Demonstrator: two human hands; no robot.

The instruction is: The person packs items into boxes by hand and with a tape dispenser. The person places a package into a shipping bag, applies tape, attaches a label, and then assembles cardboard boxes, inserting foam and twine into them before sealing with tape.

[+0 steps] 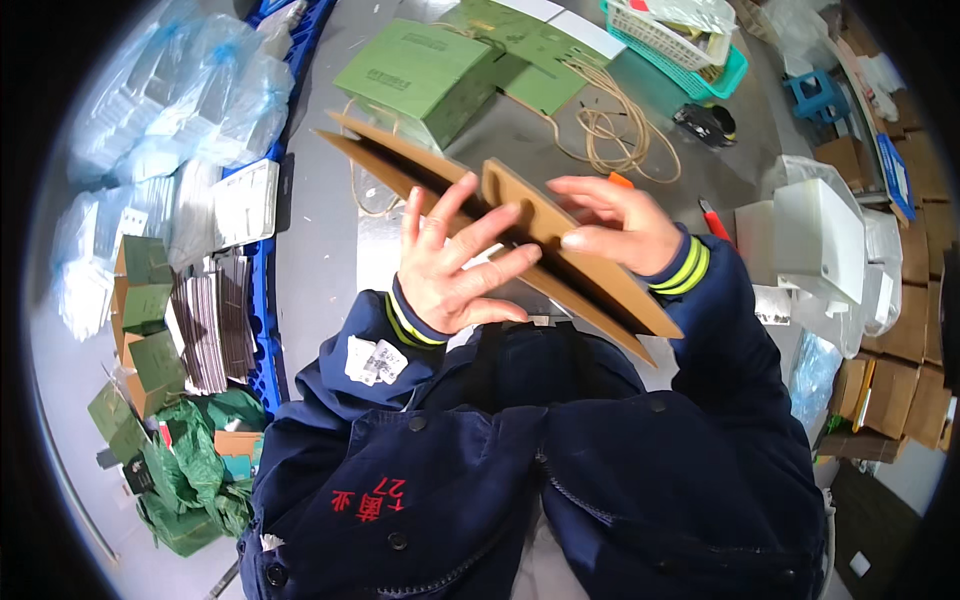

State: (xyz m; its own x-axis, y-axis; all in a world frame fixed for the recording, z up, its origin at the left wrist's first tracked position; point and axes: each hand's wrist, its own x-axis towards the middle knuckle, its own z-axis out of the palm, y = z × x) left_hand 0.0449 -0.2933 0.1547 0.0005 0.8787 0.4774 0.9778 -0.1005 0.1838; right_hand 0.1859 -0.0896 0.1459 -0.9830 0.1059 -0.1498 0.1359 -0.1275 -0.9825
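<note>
A folded brown cardboard piece (555, 255) is tilted in front of my body, its panels partly spread with dark gaps between them. My left hand (465, 262) lies over its near side with the fingers spread. My right hand (622, 221) is at its far right side, thumb against the cardboard and the other fingers curled behind. Beyond it stands a green box (420, 75) bearing print. Flat green cardboard (551, 75) lies at the back, with a loose coil of beige cord (600, 135) on and beside it.
Back right hold a white basket (675, 37) in a teal basket (731, 79), and a black tape roll (705, 124). A red-handled tool (718, 223) lies right, near a white container (817, 232). Blue pallets (262, 322), bagged white items (202, 90) and green boxes (154, 367) are at left.
</note>
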